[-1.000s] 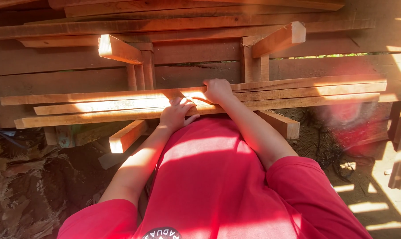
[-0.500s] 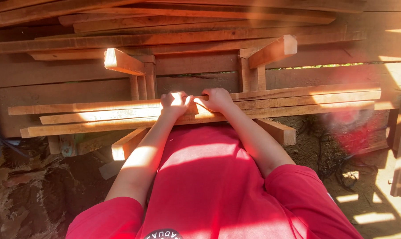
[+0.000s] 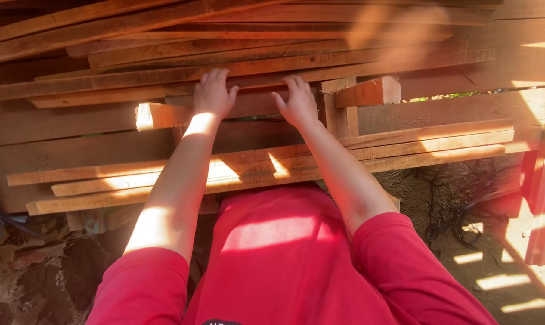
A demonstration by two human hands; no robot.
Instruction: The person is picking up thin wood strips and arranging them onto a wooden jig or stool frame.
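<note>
Head view: left hand (image 3: 212, 93), right hand (image 3: 297, 101) spread flat on upper plank (image 3: 405, 63); nearer planks (image 3: 405, 150) below forearms.

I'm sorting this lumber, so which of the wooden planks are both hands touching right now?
The long plank in the upper stack, where the left hand and right hand rest; the three sunlit planks lie lower, untouched.
</note>
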